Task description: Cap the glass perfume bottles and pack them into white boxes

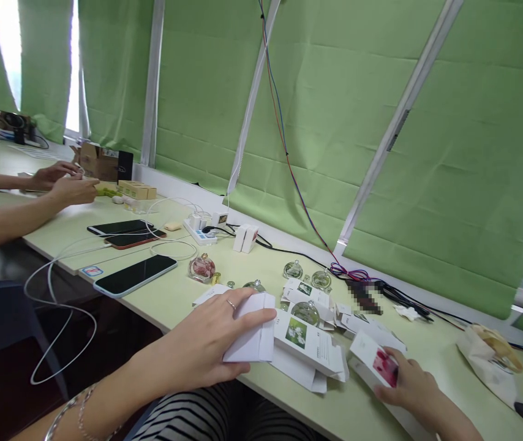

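Note:
My left hand [213, 340] is closed round a flat white carton [253, 334] at the near edge of the pale green table [431, 367]. At the lower right, my right hand [408, 383] grips a white carton with a pink flower print [374, 360]. Between the hands lies a white carton with a green flower print [310, 340], on top of other flattened white cartons. Behind them stand small round glass bottles [306, 311], and one bottle with pink contents [201, 268] stands further left.
Three phones [135, 274] lie at left with white cables looping off the table edge. A power strip [199, 233] and two small white boxes [245, 239] sit at the back. Another person's hands [66, 184] work at far left. A paper bag [491, 361] lies at right.

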`<act>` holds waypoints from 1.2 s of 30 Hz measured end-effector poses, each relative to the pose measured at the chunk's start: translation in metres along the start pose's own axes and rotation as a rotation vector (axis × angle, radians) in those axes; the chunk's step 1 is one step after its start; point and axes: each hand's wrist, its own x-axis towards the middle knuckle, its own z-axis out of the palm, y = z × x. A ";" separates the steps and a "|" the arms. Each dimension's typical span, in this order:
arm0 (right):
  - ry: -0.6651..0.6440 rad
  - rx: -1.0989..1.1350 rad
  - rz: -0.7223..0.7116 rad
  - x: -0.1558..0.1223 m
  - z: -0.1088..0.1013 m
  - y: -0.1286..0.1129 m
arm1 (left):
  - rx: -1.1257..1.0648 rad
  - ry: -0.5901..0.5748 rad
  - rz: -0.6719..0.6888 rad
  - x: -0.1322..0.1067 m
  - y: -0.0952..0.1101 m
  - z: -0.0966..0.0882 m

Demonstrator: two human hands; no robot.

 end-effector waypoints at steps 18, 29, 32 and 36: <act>0.053 0.683 -0.798 -0.069 -0.014 -0.137 | -0.030 -0.058 0.002 0.000 -0.003 -0.010; -0.062 0.719 -0.831 -0.062 -0.012 -0.120 | -0.001 -0.054 0.057 0.002 0.005 -0.009; -0.101 0.717 -0.801 -0.066 -0.015 -0.120 | 0.066 0.023 0.096 0.004 0.005 -0.004; -0.228 0.780 -0.791 -0.073 -0.021 -0.121 | 0.144 0.129 0.139 0.003 0.007 -0.002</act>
